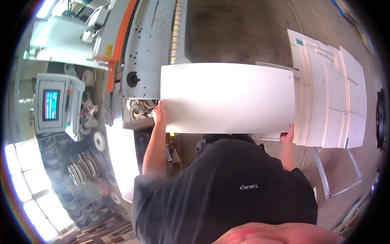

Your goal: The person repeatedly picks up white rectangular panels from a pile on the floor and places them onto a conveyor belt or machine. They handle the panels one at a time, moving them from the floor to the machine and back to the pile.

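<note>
A long white rectangular panel [227, 97] is held level in front of my body, its near edge close to my dark shirt. My left hand [160, 114] grips its left end, with the thumb lying along that edge. At the near right corner my right hand [287, 135] has hold of the panel, its fingers partly hidden under the board. Two small dark holes show near the panel's right end. The panel's left end lies close beside the long grey machine [148, 44].
White panels [331, 97] lie stacked at the right, beside a metal frame [325, 179] on the floor. Left are an orange machine guard [122, 30], a control box with a lit screen [50, 105], a tray of coiled cables [142, 109] and rolls of edging strip [79, 168].
</note>
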A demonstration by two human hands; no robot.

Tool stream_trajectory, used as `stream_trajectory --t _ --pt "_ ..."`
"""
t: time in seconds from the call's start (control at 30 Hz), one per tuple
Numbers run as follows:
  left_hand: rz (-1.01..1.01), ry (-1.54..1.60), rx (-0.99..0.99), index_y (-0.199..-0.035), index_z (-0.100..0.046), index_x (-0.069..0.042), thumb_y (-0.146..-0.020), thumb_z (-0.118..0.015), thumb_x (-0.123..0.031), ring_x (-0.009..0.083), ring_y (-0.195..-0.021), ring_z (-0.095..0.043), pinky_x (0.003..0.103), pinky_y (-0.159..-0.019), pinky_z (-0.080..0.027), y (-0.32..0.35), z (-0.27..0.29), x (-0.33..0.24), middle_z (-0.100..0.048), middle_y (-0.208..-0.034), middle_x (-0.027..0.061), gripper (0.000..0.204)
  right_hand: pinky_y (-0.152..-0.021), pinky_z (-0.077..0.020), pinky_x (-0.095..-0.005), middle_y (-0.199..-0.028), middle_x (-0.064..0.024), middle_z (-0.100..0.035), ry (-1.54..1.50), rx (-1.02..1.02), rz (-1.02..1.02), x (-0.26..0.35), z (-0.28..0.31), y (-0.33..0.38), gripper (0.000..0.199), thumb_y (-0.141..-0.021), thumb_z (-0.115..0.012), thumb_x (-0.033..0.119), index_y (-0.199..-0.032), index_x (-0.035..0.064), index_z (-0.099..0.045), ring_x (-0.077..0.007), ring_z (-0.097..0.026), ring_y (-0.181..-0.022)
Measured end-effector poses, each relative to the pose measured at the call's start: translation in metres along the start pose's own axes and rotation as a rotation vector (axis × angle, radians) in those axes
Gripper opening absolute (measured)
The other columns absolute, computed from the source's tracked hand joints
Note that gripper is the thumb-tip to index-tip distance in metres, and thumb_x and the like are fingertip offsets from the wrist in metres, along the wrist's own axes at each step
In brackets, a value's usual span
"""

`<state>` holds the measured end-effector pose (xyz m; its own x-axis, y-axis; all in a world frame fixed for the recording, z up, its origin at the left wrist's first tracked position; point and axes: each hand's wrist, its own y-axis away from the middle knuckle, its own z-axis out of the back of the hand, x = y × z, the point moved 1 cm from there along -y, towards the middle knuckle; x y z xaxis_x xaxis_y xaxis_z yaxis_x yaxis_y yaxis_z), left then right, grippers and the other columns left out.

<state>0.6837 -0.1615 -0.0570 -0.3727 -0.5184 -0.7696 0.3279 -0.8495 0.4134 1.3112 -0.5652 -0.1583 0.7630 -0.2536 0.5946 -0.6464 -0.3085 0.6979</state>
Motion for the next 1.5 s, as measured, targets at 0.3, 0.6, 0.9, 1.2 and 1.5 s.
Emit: stream_trajectory --t 0.3,0.6,0.9,1.2,1.5 --pt "-0.209 -0.676 -0.42 -0.129 -0.062 -0.008 -0.098 -0.053 -0.05 0.0386 -0.125 -0.056 0.051 -0.102 -0.045 -0.072 0.161 0.042 -0.06 -0.134 0.017 0.054 -0.084 -0.0506 -0.037 -0.115 0.0004 -0.068 0.648 0.221 -0.367 -0.125 -0.078 0.09 0.043 -0.094 -0.069 0.045 -0.127 0.0191 -0.06 -0.0166 -0.065 -0.1" --pt "-0.441 -0.487 -0.706 -0.142 -0.05 -0.004 -0.086 -0.072 -0.025 0.0401 -0.14 -0.04 0.051 -0.115 -0.035 -0.043 0.166 0.058 -0.047 -0.151 0.0177 0.064 -0.084 -0.0516 -0.0354 -0.098 -0.0128 -0.073 1.658 0.803 -0.059 -0.203 -0.176 0.168 0.061 -0.094 -0.067 0.052 -0.107 -0.008 -0.071 -0.0211 -0.068 -0.095" --pt "-0.197 0.487 -0.377 -0.149 -0.038 0.008 -0.086 -0.07 -0.007 0.0332 -0.144 -0.04 0.041 -0.117 -0.035 0.029 0.098 0.1 -0.041 -0.155 0.0226 0.072 -0.071 -0.0574 -0.0335 -0.09 -0.0172 -0.074 1.372 0.786 -0.307 -0.27 -0.227 0.2 0.055 -0.098 -0.064 0.045 -0.106 -0.0099 -0.07 -0.0218 -0.073 -0.079" --pt "-0.145 0.889 -0.062 -0.156 -0.035 0.0 -0.094 -0.059 -0.004 0.0282 -0.157 -0.013 0.037 -0.124 -0.018 0.022 0.108 0.061 -0.007 -0.171 0.0181 0.067 -0.069 -0.0577 -0.0302 -0.093 -0.011 -0.073 1.446 0.777 -0.262 -0.272 -0.268 0.206 0.048 -0.102 -0.061 0.043 -0.113 -0.0036 -0.066 -0.0164 -0.071 -0.074" --pt "-0.147 0.937 0.114 -0.158 -0.031 -0.002 -0.095 -0.058 -0.008 0.0267 -0.158 -0.006 0.037 -0.125 -0.013 -0.05 0.081 0.013 -0.003 -0.171 0.0175 0.069 -0.073 -0.0546 -0.0302 -0.095 -0.0081 -0.075 1.56 0.723 -0.204 -0.261 -0.362 0.174 0.05 -0.102 -0.056 0.051 -0.119 0.0047 -0.066 -0.0139 -0.071 -0.076"
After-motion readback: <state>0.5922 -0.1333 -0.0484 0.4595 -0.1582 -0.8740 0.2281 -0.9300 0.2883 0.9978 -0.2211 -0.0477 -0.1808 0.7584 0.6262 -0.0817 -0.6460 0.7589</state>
